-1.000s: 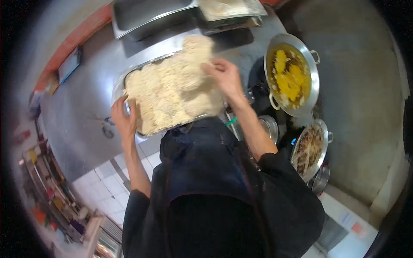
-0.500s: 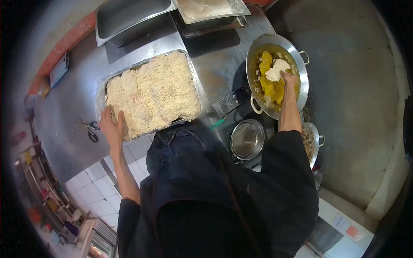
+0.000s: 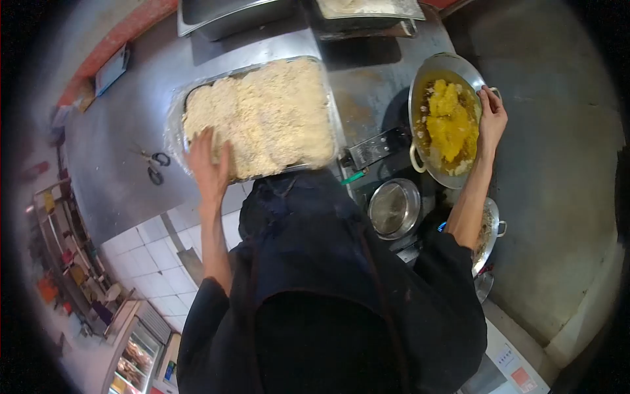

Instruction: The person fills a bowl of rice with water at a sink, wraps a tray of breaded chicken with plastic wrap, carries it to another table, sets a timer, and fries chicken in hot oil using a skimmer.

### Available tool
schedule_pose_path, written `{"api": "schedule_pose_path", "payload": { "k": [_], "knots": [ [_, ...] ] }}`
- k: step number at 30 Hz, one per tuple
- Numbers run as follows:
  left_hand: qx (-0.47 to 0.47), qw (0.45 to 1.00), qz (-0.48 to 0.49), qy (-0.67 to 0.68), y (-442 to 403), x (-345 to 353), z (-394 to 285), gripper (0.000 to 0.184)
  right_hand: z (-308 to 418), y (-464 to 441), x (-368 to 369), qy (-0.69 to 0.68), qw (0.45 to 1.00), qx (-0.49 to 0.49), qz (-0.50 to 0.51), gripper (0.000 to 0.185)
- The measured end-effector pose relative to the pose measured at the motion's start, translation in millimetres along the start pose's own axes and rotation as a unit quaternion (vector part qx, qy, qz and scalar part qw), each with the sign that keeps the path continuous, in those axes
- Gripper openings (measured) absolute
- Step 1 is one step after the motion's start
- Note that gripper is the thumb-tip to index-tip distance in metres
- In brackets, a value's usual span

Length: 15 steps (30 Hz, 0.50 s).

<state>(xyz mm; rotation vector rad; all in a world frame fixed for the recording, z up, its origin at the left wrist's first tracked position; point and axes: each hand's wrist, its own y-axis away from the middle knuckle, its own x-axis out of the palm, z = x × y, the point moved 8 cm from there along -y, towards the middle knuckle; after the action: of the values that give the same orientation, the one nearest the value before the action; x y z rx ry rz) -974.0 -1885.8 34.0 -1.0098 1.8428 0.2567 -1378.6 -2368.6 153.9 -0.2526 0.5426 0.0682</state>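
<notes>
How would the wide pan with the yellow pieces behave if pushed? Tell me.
The pan would probably feel heavy, given its pool of oily liquid and yellow pieces. Being open and shallow-sided, it could slosh. Its smooth-looking metal rim may feel slippery.

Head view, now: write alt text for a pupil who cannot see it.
A person's right hand is at the right rim of a two-handled pan of yellow pieces in oil, and the left hand is open over the near-left corner of a tray of crumb-coated pieces. Scissors lie on the metal counter left of the tray.
</notes>
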Motion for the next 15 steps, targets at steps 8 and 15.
{"api": "schedule_pose_path", "payload": {
  "k": [8, 15],
  "knots": [
    [0.102, 0.991, 0.081, 0.036, -47.9, 31.8, -51.9, 0.05, 94.2, 154.2, 193.2, 0.081, 0.931, -0.095, 0.344, 0.036],
    [0.091, 0.981, 0.169, 0.039, -54.4, 57.1, -67.7, 0.059, 126.4, 230.3, 262.9, 0.178, 0.877, -0.188, 0.406, 0.048]
  ]
}}
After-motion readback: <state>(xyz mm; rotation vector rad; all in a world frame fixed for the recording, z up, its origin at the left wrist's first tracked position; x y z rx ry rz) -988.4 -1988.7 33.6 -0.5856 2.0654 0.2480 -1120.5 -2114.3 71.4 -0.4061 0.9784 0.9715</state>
